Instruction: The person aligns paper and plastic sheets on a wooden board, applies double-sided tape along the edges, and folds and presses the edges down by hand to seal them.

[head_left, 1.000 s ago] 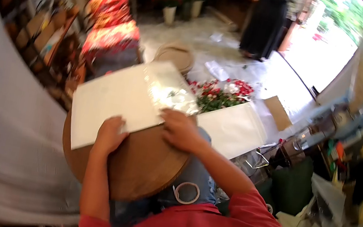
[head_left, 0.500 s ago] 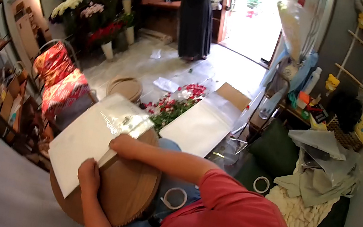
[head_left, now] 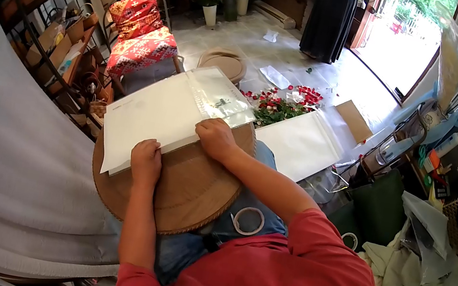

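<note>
A white sheet stack with a clear plastic flap lies on a round brown stool top over the lap. My left hand is closed on the near edge of the white sheets, toward their left part. Farther right, my right hand has its fingers curled on the same edge, beside the clear flap. A roll of tape rests on the jeans, right of the stool top.
More white sheets lie beyond my right arm, near red and white flowers. A patterned chair stands at upper left. A person in a long dark skirt stands near the doorway. Green cushions are at right.
The view has turned left and downward, so the room appears shifted right and up. My left hand has moved along the near edge, and the sheets now lie flatter along it.
</note>
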Motion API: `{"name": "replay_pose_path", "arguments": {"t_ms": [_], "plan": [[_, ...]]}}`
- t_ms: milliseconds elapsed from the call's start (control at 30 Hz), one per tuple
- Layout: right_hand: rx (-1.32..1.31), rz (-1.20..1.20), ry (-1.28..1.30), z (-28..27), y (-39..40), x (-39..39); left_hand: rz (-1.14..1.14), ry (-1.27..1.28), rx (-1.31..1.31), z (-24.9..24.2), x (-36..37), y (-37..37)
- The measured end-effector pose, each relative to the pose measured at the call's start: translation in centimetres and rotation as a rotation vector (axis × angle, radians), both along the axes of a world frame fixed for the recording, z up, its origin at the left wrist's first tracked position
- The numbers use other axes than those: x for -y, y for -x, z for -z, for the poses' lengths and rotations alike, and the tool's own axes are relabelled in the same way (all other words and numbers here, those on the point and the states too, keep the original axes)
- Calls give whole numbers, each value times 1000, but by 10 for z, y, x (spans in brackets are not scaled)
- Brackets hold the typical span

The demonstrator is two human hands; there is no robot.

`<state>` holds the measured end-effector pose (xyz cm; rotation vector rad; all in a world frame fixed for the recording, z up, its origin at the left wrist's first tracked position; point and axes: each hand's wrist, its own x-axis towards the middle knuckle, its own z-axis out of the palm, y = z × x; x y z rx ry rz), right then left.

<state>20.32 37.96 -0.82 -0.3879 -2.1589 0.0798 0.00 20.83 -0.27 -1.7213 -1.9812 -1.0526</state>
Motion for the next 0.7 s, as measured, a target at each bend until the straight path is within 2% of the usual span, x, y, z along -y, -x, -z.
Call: {"name": "replay_pose_path", "arguments": {"t_ms": [67,133,200,233,267,300,367,400,500,567,633,700], "plan": [[73,7,36,5,-1,-5,32,-59,-22,2,-2,-1],[147,30,54,1,-6,-11,45,50,-68,13,-1,1],[158,-62,193,-4,-13,-8,70,58,-27,17,1,6],[150,-133,395,-4,-14,-12,67,74,103,20,0,7],[154,-127,386,-3,-14,-15,62,94,233,23,-2,7],[229,-93,486,-9,-15,-14,56,87,382,12,0,-2],[375,-55,656,-23,-17,-14,52,87,471,15,-2,0],[373,-54,650,-22,-16,-17,44,96,559,15,-1,1],[388,-86,548,-19,-9,-21,-2,109,488,16,-1,4],[428,-53,647,-23,-5,-22,12,88,475,17,0,3],[455,-76,637,-27,-3,-29,26,65,461,18,1,5],[527,-107,637,-32,-3,-34,35,39,311,18,1,6]]}}
